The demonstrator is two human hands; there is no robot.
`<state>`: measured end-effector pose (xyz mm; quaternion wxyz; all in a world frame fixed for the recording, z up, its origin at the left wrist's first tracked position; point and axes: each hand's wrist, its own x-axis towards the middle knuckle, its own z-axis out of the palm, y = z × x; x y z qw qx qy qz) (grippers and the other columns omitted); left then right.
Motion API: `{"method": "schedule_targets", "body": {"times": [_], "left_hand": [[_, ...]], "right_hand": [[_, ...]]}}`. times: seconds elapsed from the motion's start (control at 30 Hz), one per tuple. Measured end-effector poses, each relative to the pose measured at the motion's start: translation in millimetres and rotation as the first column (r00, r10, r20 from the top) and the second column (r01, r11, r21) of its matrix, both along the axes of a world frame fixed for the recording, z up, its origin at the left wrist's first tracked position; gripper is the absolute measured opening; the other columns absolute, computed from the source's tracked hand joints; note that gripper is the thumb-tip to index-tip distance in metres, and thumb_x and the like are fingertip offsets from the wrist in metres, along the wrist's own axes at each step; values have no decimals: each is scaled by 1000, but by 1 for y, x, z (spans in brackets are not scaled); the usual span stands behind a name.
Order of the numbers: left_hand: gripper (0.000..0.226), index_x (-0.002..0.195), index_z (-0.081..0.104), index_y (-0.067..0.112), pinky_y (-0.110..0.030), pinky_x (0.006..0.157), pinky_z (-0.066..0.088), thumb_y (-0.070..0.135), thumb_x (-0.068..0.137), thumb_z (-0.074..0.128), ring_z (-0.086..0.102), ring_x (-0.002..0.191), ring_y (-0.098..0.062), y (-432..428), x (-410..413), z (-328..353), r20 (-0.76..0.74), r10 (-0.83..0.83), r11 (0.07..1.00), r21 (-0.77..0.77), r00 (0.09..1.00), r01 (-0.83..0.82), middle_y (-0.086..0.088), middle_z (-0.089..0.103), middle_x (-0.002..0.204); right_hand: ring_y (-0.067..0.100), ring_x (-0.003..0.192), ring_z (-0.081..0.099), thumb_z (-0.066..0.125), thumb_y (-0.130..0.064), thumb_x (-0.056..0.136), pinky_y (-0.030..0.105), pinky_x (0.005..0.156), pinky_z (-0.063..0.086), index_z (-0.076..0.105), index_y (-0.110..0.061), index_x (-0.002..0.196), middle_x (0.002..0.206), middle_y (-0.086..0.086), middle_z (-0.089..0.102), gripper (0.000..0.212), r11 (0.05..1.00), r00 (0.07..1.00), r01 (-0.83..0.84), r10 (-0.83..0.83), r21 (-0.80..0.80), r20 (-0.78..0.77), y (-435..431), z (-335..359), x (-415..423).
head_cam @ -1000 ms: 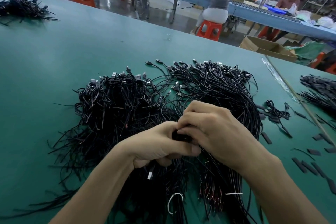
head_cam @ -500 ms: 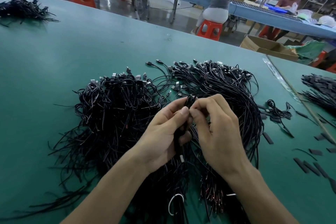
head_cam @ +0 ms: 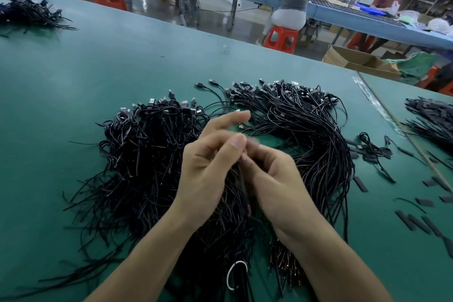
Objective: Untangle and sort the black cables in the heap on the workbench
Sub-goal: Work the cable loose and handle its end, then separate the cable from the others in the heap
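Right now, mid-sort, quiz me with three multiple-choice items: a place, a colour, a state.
1. Relative to the heap, the short black strips lie: A) left; B) right; C) on top.
2. The workbench top is: A) green; B) white; C) red.
3. The left grip and right grip: A) lie flat on the bench; B) pinch a cable above the heap; C) rest apart, empty.
Key: 1 B, strips scattered on the heap's right; 2 A, green surface all around; 3 B, both close on one cable.
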<state>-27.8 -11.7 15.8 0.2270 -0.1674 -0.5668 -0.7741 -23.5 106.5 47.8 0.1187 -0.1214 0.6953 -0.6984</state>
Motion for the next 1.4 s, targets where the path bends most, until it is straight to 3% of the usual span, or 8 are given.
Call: {"method": "schedule_targets", "body": {"times": [0.13,0.23,0.43,0.67,0.87,1.0,1.17,1.4], "left_hand": [[59,134,47,46,-14,107,31,38,80,70,37,139,-3,-4,-2,-3,44,158,959,-247,986,-143,15,43,146],[62,120,47,58,-15,82,41,51,67,79,50,105,1,-5,-3,-6,141,243,946,-253,960,-202,20,48,118],[26,88,61,29,-18,49,42,23,76,84,53,55,-5,-4,-6,-9,131,95,983,-168,987,-72,5,63,65],[28,95,70,19,-16,68,54,-7,85,69,72,78,-6,-10,-8,-6,226,88,992,-107,970,-65,3,77,87],[33,97,74,16,-31,96,48,10,90,42,69,107,-26,-6,-3,-3,205,-138,985,134,969,112,-13,76,101],[5,90,70,21,-21,81,52,20,90,65,71,88,-16,-1,0,-3,77,-15,1000,-3,997,15,-3,75,88],[43,96,59,39,-18,57,40,41,63,87,45,64,-6,-7,-2,-11,158,174,970,-198,972,-142,16,52,73],[22,87,68,40,-19,52,49,40,72,84,66,59,-12,-6,-7,-16,378,-154,965,-141,913,221,2,69,71]], "right_hand": [[19,69,52,56,-7,98,37,66,49,67,-12,85,73,0,65,18,985,968,114,-81,130,-236,11,6,-10],[5,70,55,62,-15,95,22,67,49,67,-18,82,71,-13,63,14,979,940,130,-71,158,-334,20,11,-17],[4,77,66,65,-16,92,18,73,52,70,-16,86,81,-4,72,9,968,917,102,-2,230,-398,24,13,-18],[-1,65,55,69,-14,92,7,60,39,67,-26,83,76,-16,61,15,878,862,214,37,429,-505,23,5,-13],[2,78,60,67,-14,93,9,66,40,71,-23,90,85,-10,65,10,838,857,305,-35,453,-513,28,-1,-21],[-4,62,56,66,-16,94,8,56,40,69,-23,88,74,-12,61,10,868,868,273,-37,414,-494,28,0,-19],[-1,67,56,66,-16,94,11,62,41,67,-23,86,79,-11,62,11,882,878,263,-51,390,-476,30,3,-21],[4,83,63,68,-12,92,10,74,43,67,-26,84,83,-11,65,17,879,865,228,14,418,-501,31,6,-22]]}}
